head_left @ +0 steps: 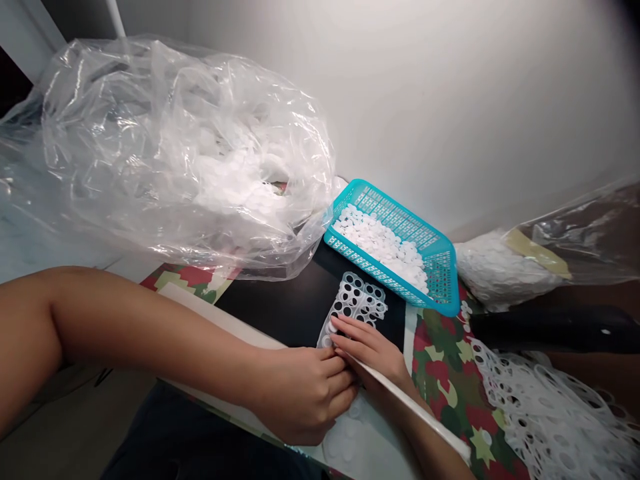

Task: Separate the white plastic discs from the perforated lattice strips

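Observation:
A translucent white plastic sheet (pixel 354 297) with rows of round holes lies on a black mat (pixel 280 303). My left hand (pixel 313 393) is closed on the sheet's near part, knuckles up; its fingertips are hidden. White discs still sit in the sheet around my fingers. Below that hand, the sheet appears to hang over the edge of the white board (pixel 415 403). My right hand (pixel 375 350) lies across the sheet with fingers stretched out, its fingertips close to my left hand.
Beyond the mat a turquoise basket (pixel 445 267) holds many white discs. A big clear plastic bag (pixel 190 153) bulges at the left. To the right are another filled bag (pixel 510 267), a black handle (pixel 555 330) and a heap of punched-out sheets (pixel 555 413) on patterned cloth (pixel 445 360).

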`<state>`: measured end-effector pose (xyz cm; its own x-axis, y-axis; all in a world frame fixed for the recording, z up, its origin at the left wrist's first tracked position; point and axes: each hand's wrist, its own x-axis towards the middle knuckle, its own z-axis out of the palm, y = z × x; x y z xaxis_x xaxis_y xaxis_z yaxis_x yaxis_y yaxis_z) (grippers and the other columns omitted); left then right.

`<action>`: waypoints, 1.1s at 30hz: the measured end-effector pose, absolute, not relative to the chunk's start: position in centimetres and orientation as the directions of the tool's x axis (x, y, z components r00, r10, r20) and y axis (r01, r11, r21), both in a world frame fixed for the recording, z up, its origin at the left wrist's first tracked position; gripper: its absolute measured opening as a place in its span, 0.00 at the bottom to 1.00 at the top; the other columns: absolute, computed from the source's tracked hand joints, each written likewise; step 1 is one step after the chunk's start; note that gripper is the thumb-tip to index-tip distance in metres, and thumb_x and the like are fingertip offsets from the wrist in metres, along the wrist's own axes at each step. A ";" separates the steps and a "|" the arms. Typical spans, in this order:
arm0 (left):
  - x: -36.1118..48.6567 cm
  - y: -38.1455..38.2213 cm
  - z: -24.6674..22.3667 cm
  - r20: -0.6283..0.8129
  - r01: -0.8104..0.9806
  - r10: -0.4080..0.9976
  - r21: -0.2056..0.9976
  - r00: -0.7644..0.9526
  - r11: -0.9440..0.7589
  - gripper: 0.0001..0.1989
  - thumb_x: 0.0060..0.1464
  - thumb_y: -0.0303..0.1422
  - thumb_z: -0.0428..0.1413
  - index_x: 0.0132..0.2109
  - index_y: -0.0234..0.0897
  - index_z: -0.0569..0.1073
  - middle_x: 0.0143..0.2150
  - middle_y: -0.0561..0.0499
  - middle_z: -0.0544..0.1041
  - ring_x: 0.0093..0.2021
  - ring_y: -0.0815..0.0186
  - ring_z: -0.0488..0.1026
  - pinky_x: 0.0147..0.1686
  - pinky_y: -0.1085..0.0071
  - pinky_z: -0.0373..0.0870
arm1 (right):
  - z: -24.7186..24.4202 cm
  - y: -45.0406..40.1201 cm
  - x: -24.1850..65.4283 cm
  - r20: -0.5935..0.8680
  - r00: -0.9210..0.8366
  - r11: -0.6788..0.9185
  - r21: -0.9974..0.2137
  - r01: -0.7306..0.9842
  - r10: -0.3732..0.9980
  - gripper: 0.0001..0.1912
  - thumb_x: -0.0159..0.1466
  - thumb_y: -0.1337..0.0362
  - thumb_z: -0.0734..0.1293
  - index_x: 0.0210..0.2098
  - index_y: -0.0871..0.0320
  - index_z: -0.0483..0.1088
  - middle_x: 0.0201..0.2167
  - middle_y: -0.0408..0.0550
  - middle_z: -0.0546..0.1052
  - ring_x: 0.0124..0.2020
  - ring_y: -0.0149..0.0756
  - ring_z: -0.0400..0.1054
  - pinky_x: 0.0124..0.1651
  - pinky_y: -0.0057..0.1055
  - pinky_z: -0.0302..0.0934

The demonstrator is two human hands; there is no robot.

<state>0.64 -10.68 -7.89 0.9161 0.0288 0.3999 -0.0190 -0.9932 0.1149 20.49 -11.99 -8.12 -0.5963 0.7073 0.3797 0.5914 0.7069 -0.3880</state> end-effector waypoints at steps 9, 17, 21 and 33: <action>0.5 -11.0 -7.8 0.390 0.031 0.071 0.107 0.918 -0.994 0.23 0.52 0.34 0.51 0.52 0.20 0.70 0.48 0.33 0.75 0.48 0.52 0.72 0.57 0.57 0.61 | -7.7 -11.7 20.0 0.433 -0.591 0.730 -0.334 0.596 0.680 0.19 0.66 0.75 0.60 0.55 0.59 0.68 0.51 0.55 0.75 0.54 0.37 0.69 0.54 0.33 0.68; 0.2 -11.0 -7.7 0.344 0.022 0.043 0.064 0.938 -0.998 0.28 0.53 0.36 0.50 0.56 0.18 0.67 0.56 0.33 0.70 0.57 0.51 0.68 0.59 0.59 0.62 | -7.0 -11.4 19.1 0.481 -0.412 0.616 -0.422 0.666 0.774 0.17 0.66 0.74 0.60 0.52 0.55 0.69 0.48 0.50 0.77 0.48 0.35 0.74 0.52 0.32 0.70; 0.1 -11.1 -7.7 0.349 0.033 0.051 0.056 0.936 -0.998 0.28 0.54 0.36 0.49 0.57 0.18 0.67 0.57 0.32 0.69 0.58 0.51 0.67 0.58 0.60 0.64 | -6.4 -11.8 19.1 0.567 -0.312 0.598 -0.432 0.675 0.762 0.18 0.65 0.76 0.61 0.51 0.55 0.69 0.48 0.48 0.77 0.48 0.35 0.74 0.51 0.31 0.70; -0.3 -11.2 -8.2 0.385 0.056 0.073 0.056 0.920 -0.997 0.26 0.59 0.34 0.44 0.58 0.19 0.66 0.59 0.34 0.67 0.61 0.53 0.63 0.62 0.60 0.59 | -4.7 -10.1 24.9 0.758 -0.092 0.323 -0.161 0.933 0.646 0.12 0.65 0.72 0.63 0.47 0.60 0.72 0.48 0.54 0.77 0.54 0.45 0.70 0.59 0.49 0.60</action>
